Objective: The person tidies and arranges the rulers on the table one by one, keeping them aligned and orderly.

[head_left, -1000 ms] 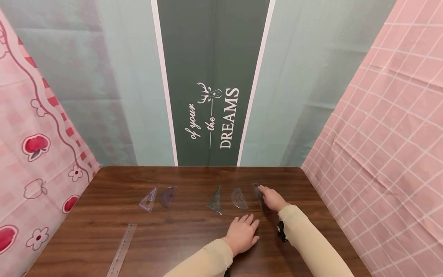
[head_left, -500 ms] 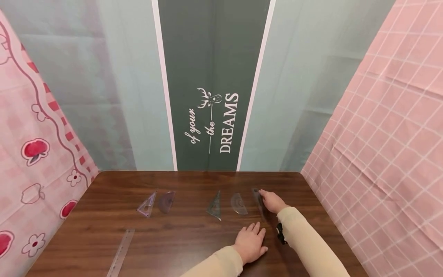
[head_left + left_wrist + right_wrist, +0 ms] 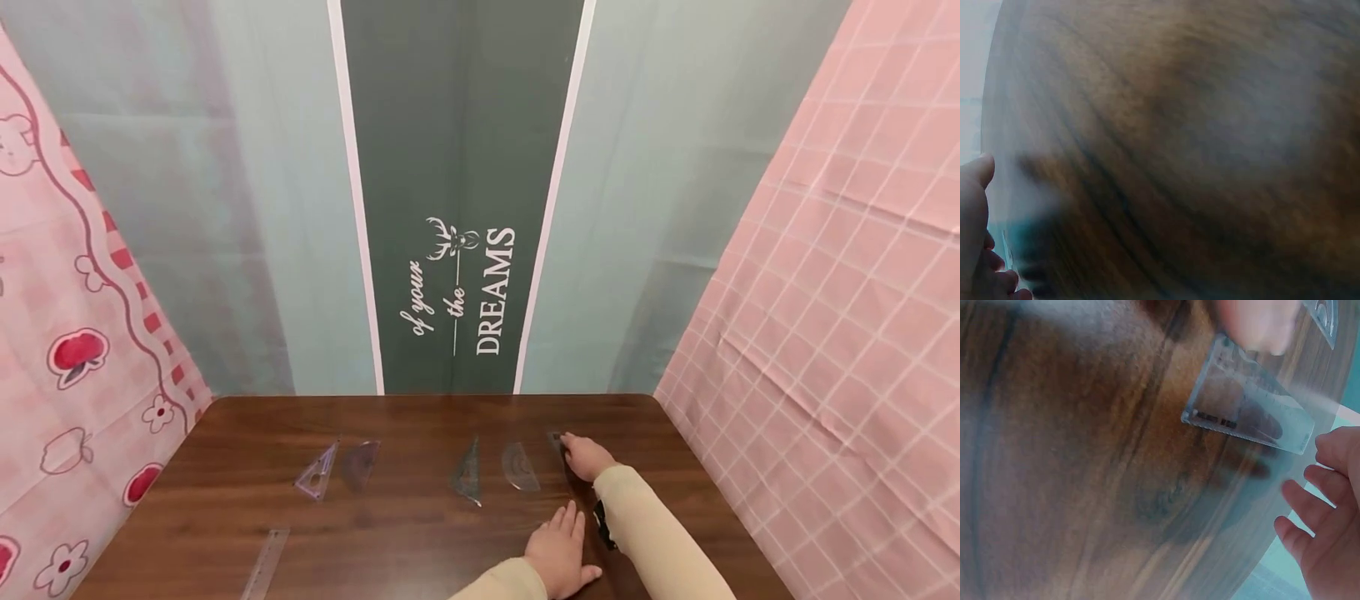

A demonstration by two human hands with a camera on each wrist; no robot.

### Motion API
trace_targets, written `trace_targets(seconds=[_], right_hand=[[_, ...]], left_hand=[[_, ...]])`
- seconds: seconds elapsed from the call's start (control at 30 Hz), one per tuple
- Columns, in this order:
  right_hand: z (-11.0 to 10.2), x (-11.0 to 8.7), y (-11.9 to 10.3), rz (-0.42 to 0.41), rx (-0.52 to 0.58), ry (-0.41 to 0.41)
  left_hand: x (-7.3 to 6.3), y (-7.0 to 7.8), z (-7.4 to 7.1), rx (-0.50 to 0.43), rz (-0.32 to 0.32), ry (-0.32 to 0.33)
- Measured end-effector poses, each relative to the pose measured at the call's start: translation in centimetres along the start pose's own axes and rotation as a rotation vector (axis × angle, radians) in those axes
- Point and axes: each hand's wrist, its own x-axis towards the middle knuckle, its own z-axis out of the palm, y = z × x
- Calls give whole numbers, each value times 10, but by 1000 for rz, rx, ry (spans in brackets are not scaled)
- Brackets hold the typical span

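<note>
A clear plastic ruler [image 3: 1254, 403] lies flat on the brown wooden table [image 3: 390, 533]; in the head view its far end [image 3: 557, 442] shows past the fingertips of my right hand [image 3: 585, 457]. That hand has loosely bent, spread fingers [image 3: 1329, 447], with the tips right at the ruler's far end. My left hand [image 3: 558, 552] rests palm down nearer to me, fingers stretched forward. In the right wrist view its blurred fingertips [image 3: 1266, 337] come close to the ruler's near end. To the left of the ruler lies a clear protractor [image 3: 519, 467].
Farther left lie a greenish set square [image 3: 468, 475], a purple protractor [image 3: 362, 464] and a purple set square [image 3: 318, 473]. Another clear ruler [image 3: 264, 568] lies at the front left. A curtain with lettering [image 3: 450, 167] hangs behind, with pink cloths on both sides.
The left hand has slid right and nearer to the right forearm. The right hand stays at the ruler. The head camera tilts up, so the table sits lower in view.
</note>
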Motion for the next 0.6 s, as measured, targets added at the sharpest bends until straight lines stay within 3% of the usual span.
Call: trace_targets(seconds=[0.17, 0.37, 0.47, 0.6], right_hand=[[11, 6, 9, -19, -48, 22], [-7, 2, -8, 21, -161, 25], [-8, 9, -10, 30, -224, 20], [-4, 18, -12, 45, -213, -28]], left_hand=[[-1, 3, 7, 39, 16, -52], [4, 8, 5, 180, 10, -48], [7, 6, 2, 202, 14, -50], [5, 1, 0, 215, 29, -70]])
